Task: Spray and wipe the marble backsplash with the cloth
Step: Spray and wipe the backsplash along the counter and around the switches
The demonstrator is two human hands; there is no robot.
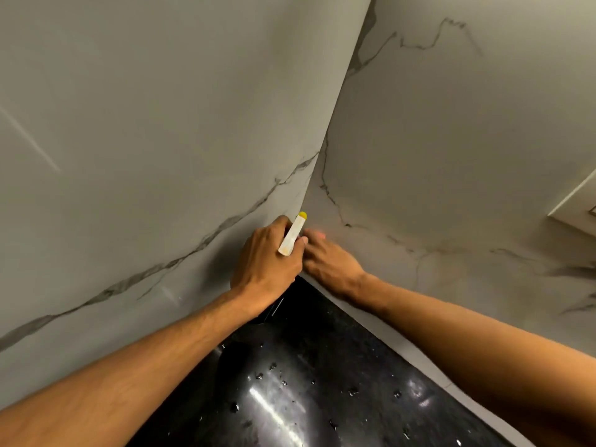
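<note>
The marble backsplash runs over two walls, the left panel and the right panel, meeting in a corner. My left hand grips a white spray bottle head with a yellow nozzle tip pointing up into the corner. The bottle's body is hidden under the hand. My right hand lies beside it, fingers reaching to the right panel low in the corner, their tips blurred and partly behind the bottle. No cloth shows in view.
A glossy black countertop with scattered water drops fills the space below between my forearms. A pale cabinet or frame edge juts in at the right border.
</note>
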